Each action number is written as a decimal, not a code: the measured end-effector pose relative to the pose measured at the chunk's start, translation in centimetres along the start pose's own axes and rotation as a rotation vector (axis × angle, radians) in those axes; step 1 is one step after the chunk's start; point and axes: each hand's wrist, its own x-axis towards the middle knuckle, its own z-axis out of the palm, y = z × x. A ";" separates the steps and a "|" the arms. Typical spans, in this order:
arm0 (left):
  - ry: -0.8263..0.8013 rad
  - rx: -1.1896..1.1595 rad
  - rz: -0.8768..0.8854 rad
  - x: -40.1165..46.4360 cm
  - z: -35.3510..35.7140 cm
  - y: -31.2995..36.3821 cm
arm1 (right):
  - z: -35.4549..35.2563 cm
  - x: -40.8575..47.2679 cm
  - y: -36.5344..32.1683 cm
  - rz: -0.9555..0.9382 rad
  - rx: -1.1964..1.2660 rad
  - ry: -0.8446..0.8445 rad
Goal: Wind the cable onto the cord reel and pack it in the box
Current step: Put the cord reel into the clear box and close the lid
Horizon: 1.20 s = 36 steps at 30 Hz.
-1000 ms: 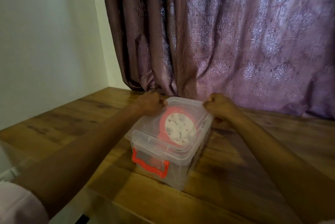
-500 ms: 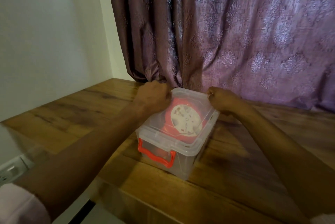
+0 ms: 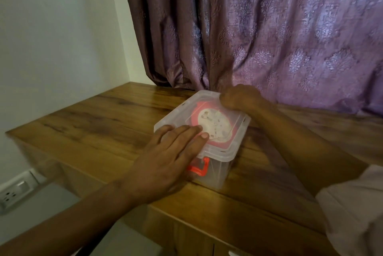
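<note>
Wooden table [image 3: 87,125]; box [image 3: 219,170] lidded, reel [image 3: 215,125] inside. Left hand [image 3: 165,162] flat, fingers spread, on lid [image 3: 180,114]; right hand [image 3: 238,98] fisted at its far corner. Closing step; latch next.

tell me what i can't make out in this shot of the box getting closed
- Cable on the cord reel: head view; the cloudy lid blurs it.
- Red latch: head view; the left hand covers part, so clipped or not is unclear.
- Right hand fingertips: head view; curled over the lid's far corner, so the grip is hidden.
- Far side of the box: head view; lid and hands hide it.
</note>
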 end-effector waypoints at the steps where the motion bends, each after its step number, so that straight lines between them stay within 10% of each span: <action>1: 0.038 0.019 -0.002 0.1 0.3 0.1 | 0.1 0.3 -0.4 -0.014 0.036 -0.034; 26: 0.355 -0.257 -0.211 4.4 0.7 -0.3 | 1.0 2.7 0.2 0.023 0.121 -0.061; 36: -0.003 -0.617 -0.274 4.9 -1.8 -5.6 | 0.4 4.3 2.5 0.075 0.974 -0.640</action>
